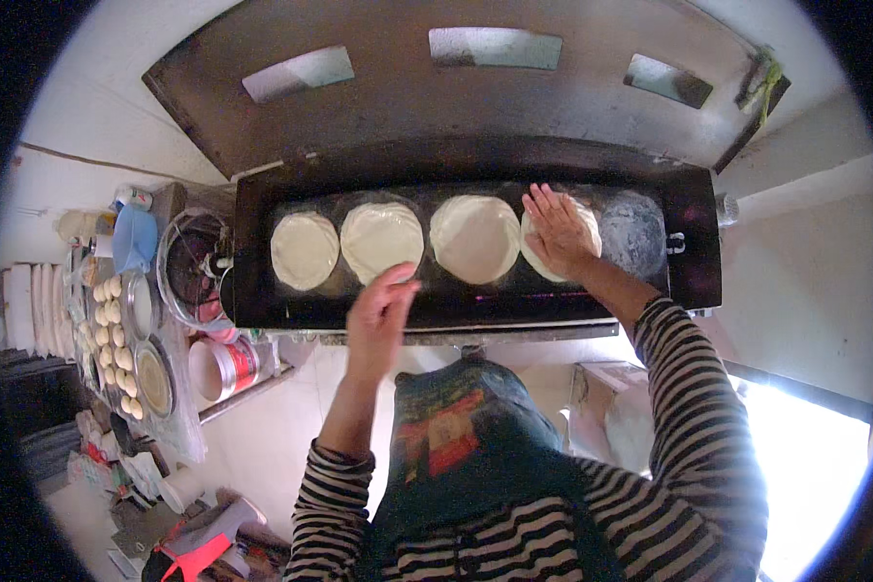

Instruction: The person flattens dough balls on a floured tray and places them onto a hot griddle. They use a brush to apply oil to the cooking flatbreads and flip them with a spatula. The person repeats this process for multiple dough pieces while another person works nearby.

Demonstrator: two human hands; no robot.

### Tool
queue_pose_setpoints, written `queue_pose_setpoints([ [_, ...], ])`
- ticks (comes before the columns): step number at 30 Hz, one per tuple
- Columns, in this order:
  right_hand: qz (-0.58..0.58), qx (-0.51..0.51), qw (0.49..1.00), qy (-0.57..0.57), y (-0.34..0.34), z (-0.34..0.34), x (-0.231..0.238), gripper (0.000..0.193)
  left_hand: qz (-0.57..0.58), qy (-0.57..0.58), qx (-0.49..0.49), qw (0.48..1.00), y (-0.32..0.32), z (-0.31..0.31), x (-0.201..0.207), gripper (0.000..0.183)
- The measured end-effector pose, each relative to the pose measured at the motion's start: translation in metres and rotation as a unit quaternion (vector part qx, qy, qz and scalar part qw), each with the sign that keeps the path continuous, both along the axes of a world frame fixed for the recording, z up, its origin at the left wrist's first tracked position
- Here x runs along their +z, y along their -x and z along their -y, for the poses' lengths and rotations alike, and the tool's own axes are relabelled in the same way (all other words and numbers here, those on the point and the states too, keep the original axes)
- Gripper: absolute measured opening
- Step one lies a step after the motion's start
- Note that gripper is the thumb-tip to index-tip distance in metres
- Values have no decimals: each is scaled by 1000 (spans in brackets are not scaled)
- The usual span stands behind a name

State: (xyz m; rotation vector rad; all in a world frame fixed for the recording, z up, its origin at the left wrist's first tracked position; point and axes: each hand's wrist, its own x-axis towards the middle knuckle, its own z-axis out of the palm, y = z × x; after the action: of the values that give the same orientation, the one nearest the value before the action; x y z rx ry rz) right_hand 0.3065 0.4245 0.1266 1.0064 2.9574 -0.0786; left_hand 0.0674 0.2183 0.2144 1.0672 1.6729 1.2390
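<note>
Several flat, pale dough rounds lie in a row on a long dark griddle (553,303). My right hand (559,233) rests palm down with fingers stretched out on the rightmost dough round (592,218), hiding much of it. Over the griddle's near edge is my left hand (383,315), slightly blurred, its fingertips close together by the lower rim of a shiny dough round (382,242); whether anything is pinched there cannot be made out. Another round (474,240) sits between the hands, and one more (305,250) lies at the left end.
A floury round spot (633,236) takes up the griddle's right end. Its metal lid (378,97), with cut-out windows, stands raised behind. On the left table are dough balls (116,335), a round metal tray (153,378) and a wire-rimmed basket (192,267); a white-and-red bucket (223,369) stands nearby.
</note>
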Motion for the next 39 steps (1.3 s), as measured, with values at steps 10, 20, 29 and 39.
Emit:
queue_pose_setpoints([
  [10, -73, 73, 994, 29, 13, -24, -37, 67, 29, 46, 280, 958, 105, 179, -42, 26],
  [20, -130, -131, 955, -230, -6, -38, -25, 52, -293, 188, 296, 889, 220, 337, -55, 27],
  [29, -165, 182, 904, 351, 479, 280, 68, 62, -344, 193, 569, 721, 466, 508, -101, 37],
  [39, 48, 277, 948, 150, 846, 382, 19, 69, -343, 251, 578, 696, 527, 515, -105, 37],
])
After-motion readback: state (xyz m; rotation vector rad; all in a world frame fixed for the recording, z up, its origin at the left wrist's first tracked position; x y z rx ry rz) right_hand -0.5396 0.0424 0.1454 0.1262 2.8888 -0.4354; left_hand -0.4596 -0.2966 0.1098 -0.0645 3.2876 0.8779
